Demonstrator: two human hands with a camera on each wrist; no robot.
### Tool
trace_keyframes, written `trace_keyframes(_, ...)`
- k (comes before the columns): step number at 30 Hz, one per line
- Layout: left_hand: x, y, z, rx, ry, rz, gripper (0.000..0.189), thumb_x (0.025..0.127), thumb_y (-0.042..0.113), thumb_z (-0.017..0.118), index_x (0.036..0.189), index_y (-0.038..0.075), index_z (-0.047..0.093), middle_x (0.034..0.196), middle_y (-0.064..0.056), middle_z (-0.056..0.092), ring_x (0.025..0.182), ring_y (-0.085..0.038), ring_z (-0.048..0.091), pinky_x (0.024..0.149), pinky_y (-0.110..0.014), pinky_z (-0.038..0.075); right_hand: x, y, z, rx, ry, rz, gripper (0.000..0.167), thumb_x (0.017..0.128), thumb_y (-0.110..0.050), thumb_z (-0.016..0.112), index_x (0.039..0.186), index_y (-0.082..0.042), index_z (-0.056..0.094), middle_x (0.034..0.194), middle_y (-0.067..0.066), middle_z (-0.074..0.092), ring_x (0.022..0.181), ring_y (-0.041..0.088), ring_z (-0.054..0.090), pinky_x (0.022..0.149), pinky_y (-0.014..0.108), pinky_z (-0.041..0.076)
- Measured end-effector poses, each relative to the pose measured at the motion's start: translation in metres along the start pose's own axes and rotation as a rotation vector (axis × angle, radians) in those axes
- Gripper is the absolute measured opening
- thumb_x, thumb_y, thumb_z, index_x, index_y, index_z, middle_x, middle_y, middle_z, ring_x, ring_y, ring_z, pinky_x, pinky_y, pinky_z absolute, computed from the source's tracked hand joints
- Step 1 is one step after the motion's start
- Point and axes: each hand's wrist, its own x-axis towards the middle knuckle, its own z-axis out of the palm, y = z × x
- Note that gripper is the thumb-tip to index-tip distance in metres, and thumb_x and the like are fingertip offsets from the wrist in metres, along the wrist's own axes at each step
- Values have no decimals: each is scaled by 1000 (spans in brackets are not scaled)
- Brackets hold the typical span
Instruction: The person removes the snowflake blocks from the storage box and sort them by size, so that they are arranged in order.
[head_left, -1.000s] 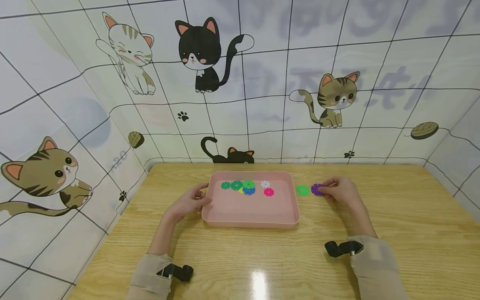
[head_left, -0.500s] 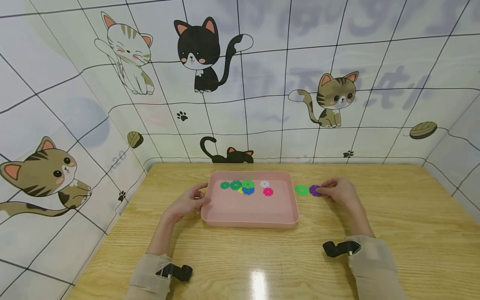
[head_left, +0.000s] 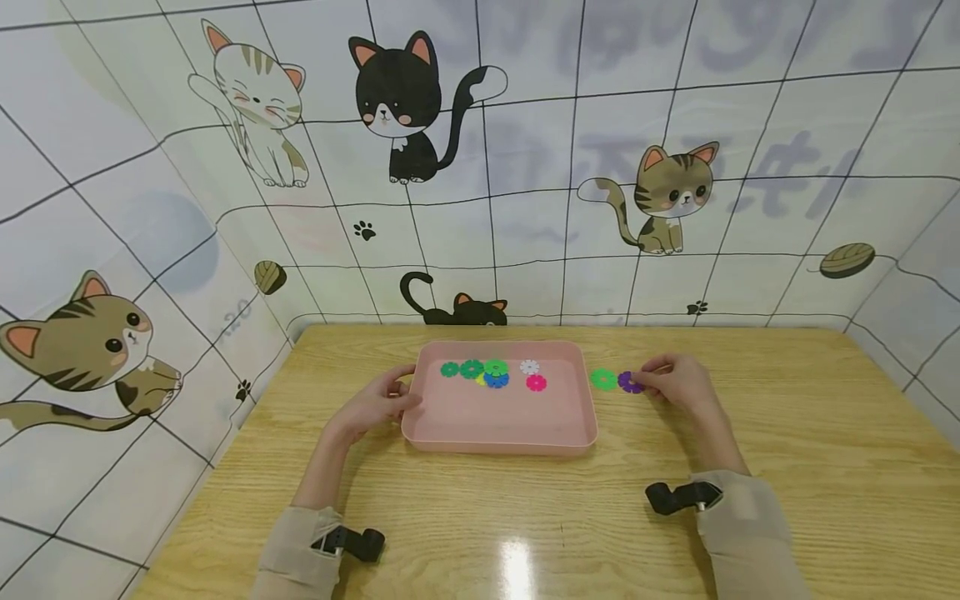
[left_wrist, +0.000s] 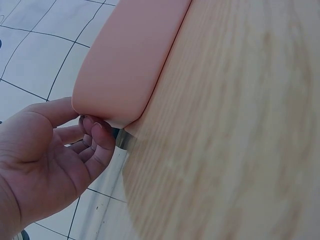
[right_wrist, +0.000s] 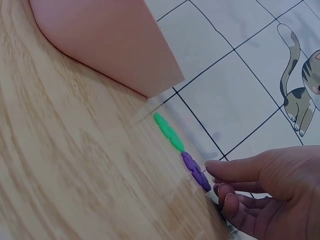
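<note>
My left hand grips the left side of a shallow pink tray. In the left wrist view, its thumb and curled fingertips meet the tray's corner. Beyond the tray's right side, my right hand pinches the near edge of a purple snowflake disc, the thumb overlapping it from the head. The disc lies low at the table, edge to edge with a green snowflake disc. Both discs show as a line in the right wrist view, with the purple disc closer to the fingertips.
Inside the tray, along its back part, lie several snowflake discs: dark green, light green, blue, yellow, white and pink. Behind the wooden table rises a wall covering printed with cats.
The view has shifted slightly. Both hands, the tray and the discs stay nearly where they were, with the right fingers still at the purple disc.
</note>
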Motion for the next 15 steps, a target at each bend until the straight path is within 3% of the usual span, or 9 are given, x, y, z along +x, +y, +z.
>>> trace_keyframes(8,-1,1,1,-6,2,-1,65,100,7,61,155,-3,28,96,-11,53,75,-18,52,67,-30,47,1,-7,2,-21,9,-78,40,97,-20,69,120,12,62,99,20,70,71,14,64,61,26,52)
trace_keyframes(15,-1,3,0,-4,1,-3,65,101,8,61,155,-3,28,96,-11,53,75,-18,52,67,-30,47,-1,-19,7,35,-2,-109,39,98,-20,68,121,12,62,108,28,68,77,17,66,67,28,56)
